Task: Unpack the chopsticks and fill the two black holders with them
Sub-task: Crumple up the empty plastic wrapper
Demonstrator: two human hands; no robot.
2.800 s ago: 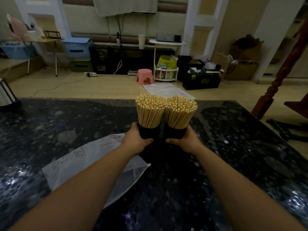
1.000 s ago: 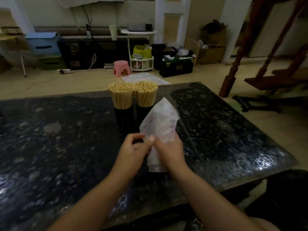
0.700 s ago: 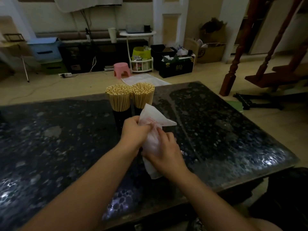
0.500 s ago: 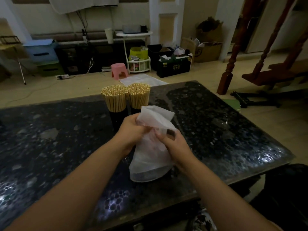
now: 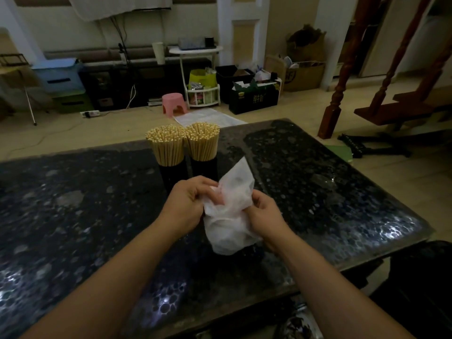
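Both hands are busy with a crumpled white bag (image 5: 230,216) just above the surface (image 5: 73,216). Her or his left hand (image 5: 188,204) has its fingers curled into the bag's left side, bunching the plastic near the top. The right hand (image 5: 265,214) grips the bag's right side, thumb and fingers closed on a fold of it. One corner of the bag sticks up in a peak between the hands, and the bottom bulges downward, near or resting on the surface; from where I stand I cannot tell which.

Just beyond the hands stand the two holders, side by side and upright. The left holder (image 5: 172,174) and the right holder (image 5: 204,168) are touching or very nearly so. Each is packed full of chopsticks: the left bundle (image 5: 166,145) and the right bundle (image 5: 203,140) fan out slightly above the rims, pale ends up. The lower parts of the holders are partly hidden behind the left hand and the bag.

The surface is dark and speckled, with bright glints near its front and right edges. On the floor past it sit a pink stool (image 5: 174,104), a sheet of paper (image 5: 210,117), a white trolley (image 5: 203,77) and a dark box (image 5: 255,99). A red-brown post (image 5: 338,81) rises at the right.
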